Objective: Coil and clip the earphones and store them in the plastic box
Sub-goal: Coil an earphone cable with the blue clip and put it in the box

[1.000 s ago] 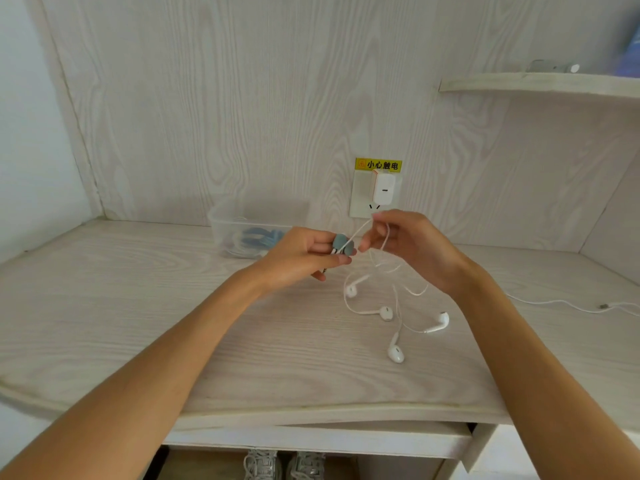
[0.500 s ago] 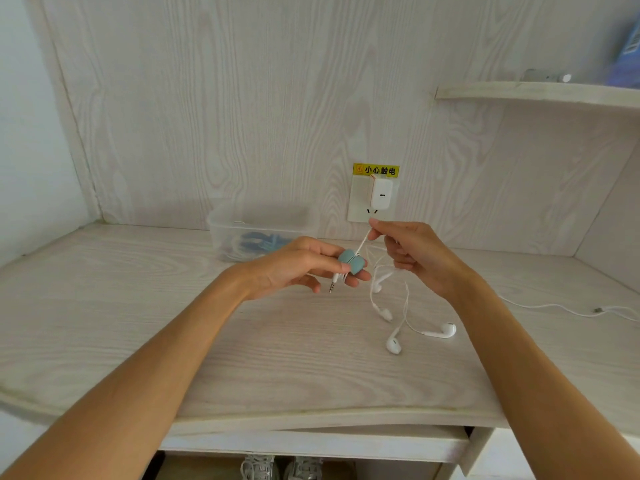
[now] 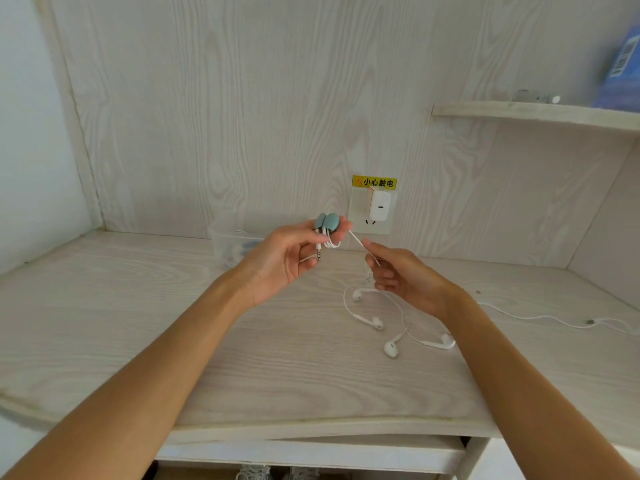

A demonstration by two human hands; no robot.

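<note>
My left hand (image 3: 284, 259) holds a round teal cable clip (image 3: 327, 221) raised above the desk, palm turned up, with a loop of white cable under it and the jack plug (image 3: 318, 252) hanging down. My right hand (image 3: 398, 277) pinches the white earphone cable (image 3: 356, 236) just right of the clip. Several white earbuds (image 3: 390, 349) and their thin cables lie on the desk below my right hand. The clear plastic box (image 3: 221, 239) stands at the back, partly hidden behind my left hand, with something blue inside.
A white charger (image 3: 379, 205) sits in the wall socket under a yellow warning label. A white charging cable (image 3: 540, 317) runs along the desk (image 3: 138, 323) at the right. A shelf (image 3: 536, 110) at upper right carries small items. Shoes show below the desk edge.
My left hand has lifted the clip and turned palm up; a loop of cable now lies around the clip. My right hand has dropped lower, still pinching the cable.
</note>
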